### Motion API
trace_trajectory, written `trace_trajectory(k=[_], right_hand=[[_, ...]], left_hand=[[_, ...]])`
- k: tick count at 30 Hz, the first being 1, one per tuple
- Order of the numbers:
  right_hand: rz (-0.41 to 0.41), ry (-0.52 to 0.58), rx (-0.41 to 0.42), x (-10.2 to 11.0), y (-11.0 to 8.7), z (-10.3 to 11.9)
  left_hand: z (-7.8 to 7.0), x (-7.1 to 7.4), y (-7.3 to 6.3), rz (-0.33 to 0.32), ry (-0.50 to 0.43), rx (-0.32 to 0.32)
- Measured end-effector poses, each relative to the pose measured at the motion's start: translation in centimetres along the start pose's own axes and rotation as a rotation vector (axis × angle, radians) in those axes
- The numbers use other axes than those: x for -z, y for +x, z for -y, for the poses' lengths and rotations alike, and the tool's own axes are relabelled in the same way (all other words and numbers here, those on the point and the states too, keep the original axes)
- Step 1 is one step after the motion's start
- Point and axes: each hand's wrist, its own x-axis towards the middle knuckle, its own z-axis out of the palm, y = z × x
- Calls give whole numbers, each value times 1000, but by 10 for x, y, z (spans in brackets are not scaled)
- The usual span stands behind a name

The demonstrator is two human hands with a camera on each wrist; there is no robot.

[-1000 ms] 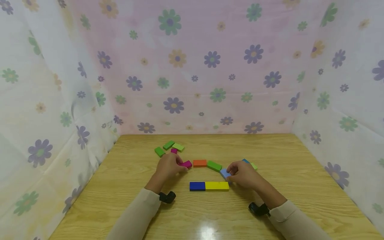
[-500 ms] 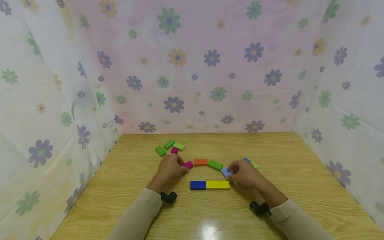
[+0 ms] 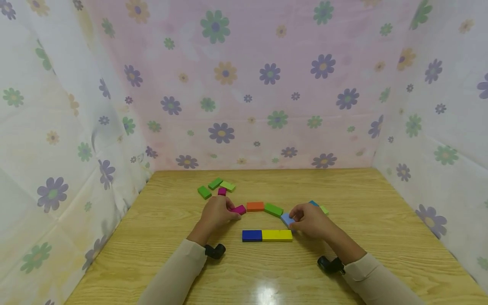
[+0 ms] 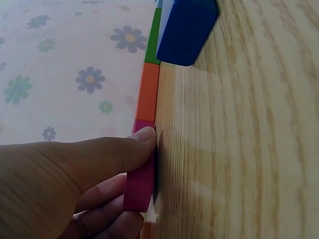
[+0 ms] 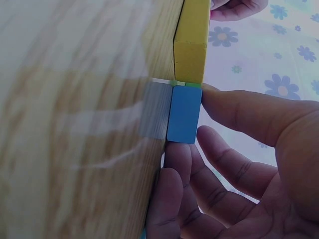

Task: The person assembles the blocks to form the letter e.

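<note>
My left hand (image 3: 216,214) pinches a magenta block (image 3: 239,210) between thumb and fingers; in the left wrist view the thumb lies on the near face of this magenta block (image 4: 138,186). To its right an orange block (image 3: 255,206) and a green block (image 3: 273,209) continue a curved row along the table. At the row's right end is a light blue block (image 3: 286,219), which my right hand (image 3: 310,222) holds by thumb and fingertips. The right wrist view shows that blue block (image 5: 184,114) end-on. Nearer me, a dark blue block (image 3: 252,236) and a yellow block (image 3: 277,236) lie end to end.
Beyond my left hand lie two green blocks (image 3: 204,192), a lime block (image 3: 227,186) and a small magenta block (image 3: 222,192). Behind my right hand, a blue block (image 3: 313,203) and a lime block (image 3: 323,209) are partly hidden. Flowered cloth (image 3: 259,84) encloses the wooden table (image 3: 244,275).
</note>
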Motion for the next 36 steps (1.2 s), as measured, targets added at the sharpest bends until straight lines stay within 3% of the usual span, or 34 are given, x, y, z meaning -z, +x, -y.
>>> trace_trajectory(k=[36], right_hand=[[4,15,15,0,-2,1]], left_hand=[[1,-4,1,-5,-5,-43]])
